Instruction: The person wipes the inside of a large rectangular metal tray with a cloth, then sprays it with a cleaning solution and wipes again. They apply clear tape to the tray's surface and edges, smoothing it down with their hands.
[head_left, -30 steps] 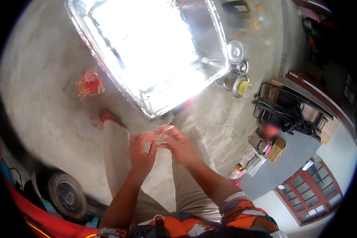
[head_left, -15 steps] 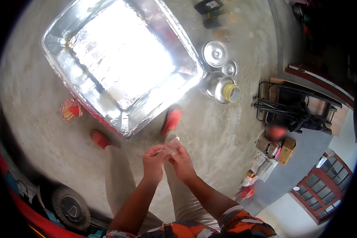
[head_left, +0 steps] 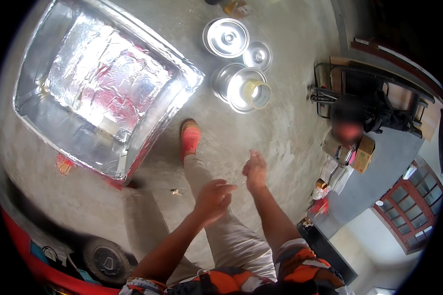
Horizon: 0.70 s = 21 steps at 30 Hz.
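Note:
My left hand hangs over my trouser leg with its fingers loosely apart and nothing visible in it. My right hand is a little higher and to the right, its fingertips bunched together; too small to tell whether it pinches anything. The two hands are apart. My foot in a red shoe stands on the concrete floor just ahead. A small light scrap lies on the floor left of my leg. A large foil-lined tray sits ahead on the left.
Shiny metal pots and lids with a yellow-rimmed one stand ahead. A seated person and cardboard boxes are at right. A red vehicle's wheel is at lower left; a red packet lies by the tray.
My hands, joined in front of me before, have come apart. The view has shifted so the tray sits further left and the pots have come into view.

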Available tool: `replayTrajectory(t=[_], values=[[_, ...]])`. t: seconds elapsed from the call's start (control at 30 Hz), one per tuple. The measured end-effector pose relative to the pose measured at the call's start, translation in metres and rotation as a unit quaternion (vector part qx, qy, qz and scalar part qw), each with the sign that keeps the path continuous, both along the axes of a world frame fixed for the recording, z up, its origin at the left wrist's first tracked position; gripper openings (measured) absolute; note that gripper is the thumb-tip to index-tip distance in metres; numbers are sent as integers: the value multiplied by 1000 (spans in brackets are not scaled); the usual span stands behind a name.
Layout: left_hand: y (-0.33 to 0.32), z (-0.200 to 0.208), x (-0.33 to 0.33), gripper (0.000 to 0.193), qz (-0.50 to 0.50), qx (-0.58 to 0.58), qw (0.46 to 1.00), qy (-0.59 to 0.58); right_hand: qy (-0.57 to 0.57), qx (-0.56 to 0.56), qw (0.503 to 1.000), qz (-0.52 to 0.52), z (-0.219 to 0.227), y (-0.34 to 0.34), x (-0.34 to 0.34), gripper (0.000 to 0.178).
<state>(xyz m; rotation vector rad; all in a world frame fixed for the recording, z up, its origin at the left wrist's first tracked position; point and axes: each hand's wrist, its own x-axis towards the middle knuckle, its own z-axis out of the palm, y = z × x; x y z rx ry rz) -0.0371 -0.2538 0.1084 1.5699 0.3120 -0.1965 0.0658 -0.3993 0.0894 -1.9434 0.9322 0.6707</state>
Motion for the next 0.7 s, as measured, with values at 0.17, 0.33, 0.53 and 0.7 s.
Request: replayTrajectory(t=[0.17,0.33,0.53,0.7], values=[[17,-32,36,22,64,31,995,73,-97,-190,931,297,-35,-88,47,36],[29,-47,85,19,73,65,994,40,143,-506,731,436,-37,-134,106,61],[24,-73,131,12,114,52,992,22,-190,-266,854,404,-43,-118,143,45],[28,-76,158,6,149,0,983,104,-350,-246,729,535,-54,31,149,31]])
